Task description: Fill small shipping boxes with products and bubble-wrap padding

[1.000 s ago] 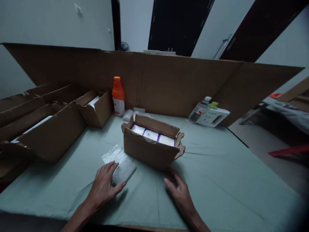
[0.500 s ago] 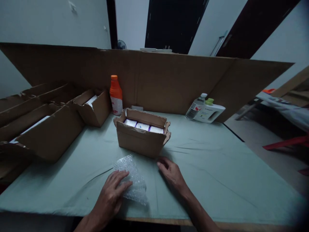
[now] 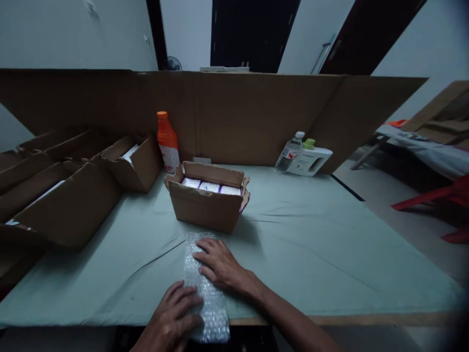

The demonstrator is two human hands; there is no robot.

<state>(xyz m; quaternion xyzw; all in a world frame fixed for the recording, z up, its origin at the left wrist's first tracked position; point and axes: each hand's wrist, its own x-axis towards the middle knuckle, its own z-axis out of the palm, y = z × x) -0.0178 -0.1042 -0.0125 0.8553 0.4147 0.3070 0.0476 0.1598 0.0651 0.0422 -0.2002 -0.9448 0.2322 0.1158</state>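
Note:
A strip of clear bubble wrap (image 3: 205, 293) lies lengthwise on the green table cloth, its near end hanging over the table's front edge. My left hand (image 3: 176, 318) presses flat on the wrap's near end. My right hand (image 3: 220, 266) lies flat on its far half, fingers spread. Just beyond stands a small open cardboard box (image 3: 207, 205) holding three white packets (image 3: 210, 187) side by side.
Several open cardboard boxes (image 3: 66, 195) line the left side. An orange bottle (image 3: 167, 142) stands behind the small box. A clear water bottle (image 3: 289, 152) and a white jug (image 3: 311, 160) lean at the back right. A tall cardboard wall (image 3: 234, 117) closes the table's far side.
My left hand dragged the bubble wrap from the left toward the front middle. My right hand left the box's near corner and came down on the wrap. The box now sits farther back.

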